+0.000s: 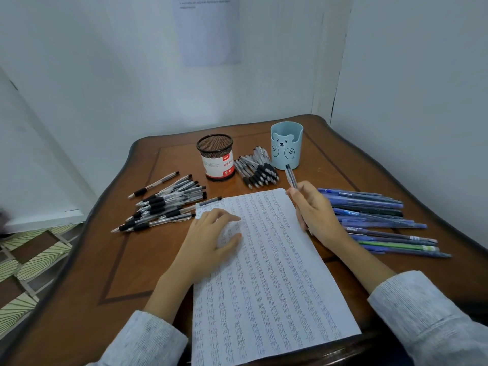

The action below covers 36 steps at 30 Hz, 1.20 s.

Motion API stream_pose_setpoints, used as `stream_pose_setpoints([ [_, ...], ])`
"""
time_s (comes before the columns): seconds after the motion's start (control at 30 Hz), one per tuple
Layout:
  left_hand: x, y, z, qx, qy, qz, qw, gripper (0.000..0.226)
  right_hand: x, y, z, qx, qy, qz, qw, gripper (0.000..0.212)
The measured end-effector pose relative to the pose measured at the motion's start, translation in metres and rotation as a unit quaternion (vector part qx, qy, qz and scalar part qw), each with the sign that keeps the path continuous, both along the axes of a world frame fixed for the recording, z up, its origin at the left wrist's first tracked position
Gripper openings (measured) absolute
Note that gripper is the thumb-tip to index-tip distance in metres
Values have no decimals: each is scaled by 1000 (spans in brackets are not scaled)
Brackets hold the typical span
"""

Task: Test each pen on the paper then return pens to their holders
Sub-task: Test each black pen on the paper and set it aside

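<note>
White paper (pixel 264 273) mid-test

At 6 o'clock on wooden table (pixel 105 260), paper crowded with rows of "test". Flat on its upper part, left hand (pixel 211 233), fingers relaxed. At sheet's 1 o'clock corner, right hand (pixel 314 212) curled round pen (pixel 291 178). At 3 o'clock, blue pens (pixel 375 215); at 9, black-grip pens (pixel 163 204). Farther, toward 12: mesh holder (pixel 215 157), more pens (pixel 256 170), blue bear holder (pixel 286 145).

Brown wooden bench (pixel 79 299) set in a pale-walled corner.
The bench top is glossy, with a dark inlaid line running inside its wavy, rounded edge. At 12 o'clock a printed sheet (pixel 208 30) hangs flat on the wall (pixel 105 75), its text too small to read. At 3 o'clock stands a white panel (pixel 422 75). At 9 o'clock the floor (pixel 34 254) shows green-and-brown patterned tiles, with a blurred dark shape (pixel 3 220) at the frame's edge.
</note>
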<state>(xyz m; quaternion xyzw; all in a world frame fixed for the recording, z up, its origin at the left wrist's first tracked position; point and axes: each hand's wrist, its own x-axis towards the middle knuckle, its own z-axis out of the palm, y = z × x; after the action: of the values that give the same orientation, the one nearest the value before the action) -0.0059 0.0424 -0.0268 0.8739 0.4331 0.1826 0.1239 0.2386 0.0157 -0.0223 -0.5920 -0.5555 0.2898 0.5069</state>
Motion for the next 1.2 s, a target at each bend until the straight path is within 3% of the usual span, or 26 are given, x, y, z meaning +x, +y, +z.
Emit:
stream_pose_setpoints([
  [0.03, -1, 1, 0, -1, 2, -1, 1000, 57, 0, 0, 0, -3, 12, 13, 1000, 13],
  [0.2, 1, 5, -1, -18, 0, -13, 1000, 55, 0, -5, 7, -26, 37, 71, 996, 39],
  [0.33, 3, 9, 1, -35, -7, -9, 999, 37, 5, 6, 9, -20, -28, 35, 999, 49],
  [0.5, 3, 11, 2, -41, -7, -10, 999, 37, 5, 36, 21, -4, -115, -40, 993, 39],
  [0.67, 3, 14, 0, -41, 2, -13, 999, 38, -3, 75, 38, 24, -137, -130, 982, 34],
  [1.03, 1, 15, -4, -34, -12, -22, 999, 39, -16, 134, 37, -25, -239, -130, 962, 38],
  [1.2, 1, 15, -5, -36, -8, -22, 999, 39, -15, 127, 35, -23, -244, -129, 961, 30],
])
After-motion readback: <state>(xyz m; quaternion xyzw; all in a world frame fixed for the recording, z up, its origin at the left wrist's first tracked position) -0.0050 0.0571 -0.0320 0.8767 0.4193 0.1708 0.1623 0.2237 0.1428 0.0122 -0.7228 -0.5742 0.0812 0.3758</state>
